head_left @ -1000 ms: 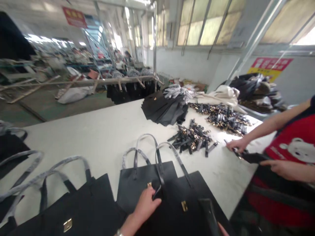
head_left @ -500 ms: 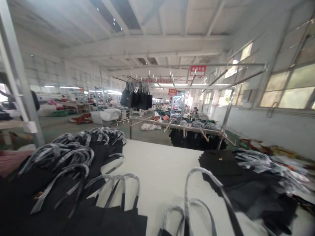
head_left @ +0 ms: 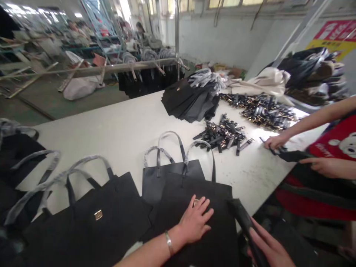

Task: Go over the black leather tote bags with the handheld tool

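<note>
My left hand (head_left: 194, 221), with a bracelet at its wrist, lies with fingers spread on a black handbag (head_left: 178, 185). Its fingertips cover part of a small gold clasp (head_left: 196, 202). At the lower right my right hand (head_left: 268, 241) is closed around a long, dark folded piece (head_left: 242, 215), which looks like black leather; its exact kind is unclear. Another black handbag (head_left: 116, 200) with a gold clasp lies to the left. The handles of both bags are wrapped in clear plastic.
A pile of black straps with metal buckles (head_left: 222, 133) lies on the white table (head_left: 111, 126). Beyond it is a fanned stack of black bags (head_left: 191, 98). On the right, a co-worker's hands (head_left: 278, 142) hold dark pieces. A metal rack (head_left: 111, 68) stands past the table edge.
The view has swung right and downward. Both my hands, the buckle straps and the co-worker have come into sight.
</note>
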A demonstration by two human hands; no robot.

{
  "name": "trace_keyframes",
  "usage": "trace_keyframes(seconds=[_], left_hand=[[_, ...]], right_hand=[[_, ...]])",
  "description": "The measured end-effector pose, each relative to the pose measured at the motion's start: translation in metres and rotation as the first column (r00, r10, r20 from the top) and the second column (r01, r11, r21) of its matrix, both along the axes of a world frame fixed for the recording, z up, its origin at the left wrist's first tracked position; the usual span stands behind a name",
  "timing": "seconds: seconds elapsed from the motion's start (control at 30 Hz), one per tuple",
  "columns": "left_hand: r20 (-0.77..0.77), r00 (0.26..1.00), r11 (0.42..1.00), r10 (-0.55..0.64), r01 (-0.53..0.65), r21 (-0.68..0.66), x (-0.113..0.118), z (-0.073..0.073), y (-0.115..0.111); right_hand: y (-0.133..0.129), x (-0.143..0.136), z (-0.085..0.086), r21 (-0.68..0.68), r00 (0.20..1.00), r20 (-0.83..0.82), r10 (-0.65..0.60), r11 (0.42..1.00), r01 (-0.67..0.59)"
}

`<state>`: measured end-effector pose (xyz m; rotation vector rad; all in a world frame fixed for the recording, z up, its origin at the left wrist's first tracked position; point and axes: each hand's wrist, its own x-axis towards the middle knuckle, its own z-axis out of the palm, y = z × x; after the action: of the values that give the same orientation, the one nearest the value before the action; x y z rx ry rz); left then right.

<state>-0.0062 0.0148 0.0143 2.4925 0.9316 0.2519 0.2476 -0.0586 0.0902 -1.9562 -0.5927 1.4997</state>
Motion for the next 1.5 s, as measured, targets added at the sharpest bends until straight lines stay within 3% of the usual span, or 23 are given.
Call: trace_keyframes(seconds=[0.2, 0.37, 0.47, 0.67, 0.83, 0.93, 1.0, 1.07, 1.2, 1.27, 1.5], left_hand=[[0.032, 0.998, 0.99, 0.062, -0.065, 0.122, 0.004, -0.019, -0.005], [0.07, 0.996, 0.988, 0.058, -0.067, 0.142, 0.005, -0.021, -0.005], [0.084, 0.994, 0.987, 0.074, -0.085, 0.135, 0.004, -0.02, -0.004], [0.072, 0.995, 0.993, 0.067, -0.074, 0.097, 0.005, -0.015, -0.004], [0.059, 0.995, 0.995, 0.075, -0.079, 0.064, 0.006, -0.009, -0.002], [0.111, 0.993, 0.997, 0.041, -0.049, 0.064, -0.007, -0.005, -0.003], [0.152, 0.981, 0.989, 0.12, -0.132, 0.07, -0.024, -0.003, -0.004], [0.163, 0.94, 0.945, 0.299, -0.315, 0.082, -0.045, -0.002, -0.004], [0.104, 0.765, 0.753, 0.636, -0.644, 0.133, -0.079, -0.007, 0.004], [0.063, 0.727, 0.712, 0.684, -0.684, 0.161, -0.087, -0.014, 0.009], [-0.027, 0.766, 0.75, 0.642, -0.62, 0.229, -0.086, -0.025, 0.012]], right_hand=[[0.039, -0.03, -0.01, -0.049, 0.984, -0.076, 0.163, 0.985, -0.167], [0.064, -0.038, -0.011, -0.027, 0.984, -0.121, 0.132, 0.99, -0.136], [0.066, -0.04, -0.006, -0.004, 0.984, -0.105, 0.141, 0.99, -0.143], [0.056, -0.033, -0.004, -0.127, 0.976, -0.138, 0.169, 0.974, -0.187], [0.075, -0.048, -0.004, 0.036, 0.994, 0.007, 0.112, 0.993, -0.113], [0.077, -0.059, 0.003, 0.081, 0.99, 0.03, 0.136, 0.987, -0.138], [0.076, -0.068, 0.009, 0.044, 0.976, -0.024, 0.215, 0.976, -0.214], [0.077, -0.081, 0.014, -0.007, 0.949, -0.085, 0.303, 0.952, -0.305], [0.09, -0.114, 0.015, -0.02, 0.884, -0.142, 0.445, 0.892, -0.452], [0.099, -0.126, 0.012, -0.018, 0.853, -0.146, 0.501, 0.861, -0.509], [0.12, -0.145, 0.009, -0.068, 0.806, -0.079, 0.586, 0.804, -0.591]])
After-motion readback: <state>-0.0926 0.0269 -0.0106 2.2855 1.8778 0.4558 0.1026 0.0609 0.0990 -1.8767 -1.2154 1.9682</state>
